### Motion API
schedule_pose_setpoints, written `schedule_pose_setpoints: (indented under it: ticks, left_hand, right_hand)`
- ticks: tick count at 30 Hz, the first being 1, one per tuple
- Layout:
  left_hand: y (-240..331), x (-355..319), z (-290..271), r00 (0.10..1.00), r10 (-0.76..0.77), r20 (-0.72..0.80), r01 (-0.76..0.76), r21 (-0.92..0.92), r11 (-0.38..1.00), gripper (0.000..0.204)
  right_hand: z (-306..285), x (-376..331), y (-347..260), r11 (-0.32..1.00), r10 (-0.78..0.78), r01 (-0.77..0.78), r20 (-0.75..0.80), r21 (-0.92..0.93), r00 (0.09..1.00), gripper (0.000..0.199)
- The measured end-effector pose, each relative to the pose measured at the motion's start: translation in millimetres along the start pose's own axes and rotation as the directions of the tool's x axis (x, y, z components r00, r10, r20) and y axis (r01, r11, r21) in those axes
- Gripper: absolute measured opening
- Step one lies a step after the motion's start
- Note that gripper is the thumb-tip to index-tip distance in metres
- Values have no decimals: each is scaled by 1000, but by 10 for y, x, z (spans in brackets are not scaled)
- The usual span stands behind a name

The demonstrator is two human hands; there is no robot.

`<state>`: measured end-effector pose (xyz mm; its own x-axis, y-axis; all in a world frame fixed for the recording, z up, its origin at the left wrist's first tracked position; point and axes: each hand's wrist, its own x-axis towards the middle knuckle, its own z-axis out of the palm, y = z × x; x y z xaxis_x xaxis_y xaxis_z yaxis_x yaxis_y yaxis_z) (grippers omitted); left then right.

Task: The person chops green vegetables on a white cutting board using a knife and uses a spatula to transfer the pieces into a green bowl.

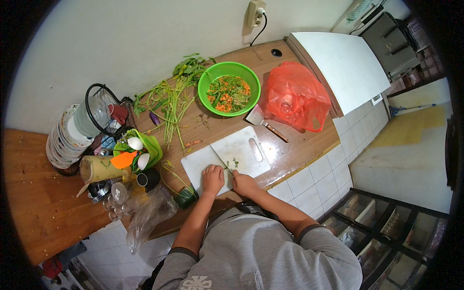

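A white cutting board (244, 145) lies on the wooden counter (299, 150) in front of me. My right hand (243, 183) grips the handle of a knife (220, 158) whose blade points away across the board. My left hand (212, 177) rests curled on the board just left of the blade, fingers down on something small that I cannot make out. A few chopped green bits (235, 162) lie on the board beside the blade.
A green bowl (205, 79) of chopped orange and green vegetables stands behind the board, leafy green stems (171, 99) to its left. A metal spatula (263, 121) and a red plastic bag (295, 99) lie right. A dish rack (92, 125) and jars crowd the left.
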<state>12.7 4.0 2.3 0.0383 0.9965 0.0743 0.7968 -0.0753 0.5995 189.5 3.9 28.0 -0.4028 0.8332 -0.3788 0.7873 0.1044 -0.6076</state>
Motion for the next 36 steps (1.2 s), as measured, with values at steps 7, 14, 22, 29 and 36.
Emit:
schedule_pose_setpoints:
  ticks: [7,14,22,29,36]
  left_hand:
    - [-11,18,9,999,-15,35,15,-8,1000,5]
    - [-56,26,33,999,4,44,-4,11,1000,6]
    - [-84,16,50,999,-9,41,8,29,1000,8]
    - [-79,27,72,998,0,62,-4,66,998,8]
    - [-79,23,73,998,-8,68,4,56,998,8]
  right_hand:
    - [19,93,-15,1000,-21,21,8,-20,1000,21]
    - [-34,170,-114,995,30,-24,55,-94,998,23]
    - [-123,109,-261,995,31,-22,88,-101,996,21]
    - [16,290,-207,996,36,-32,53,-83,998,21]
    - [-58,265,-256,995,51,-44,76,-85,996,20]
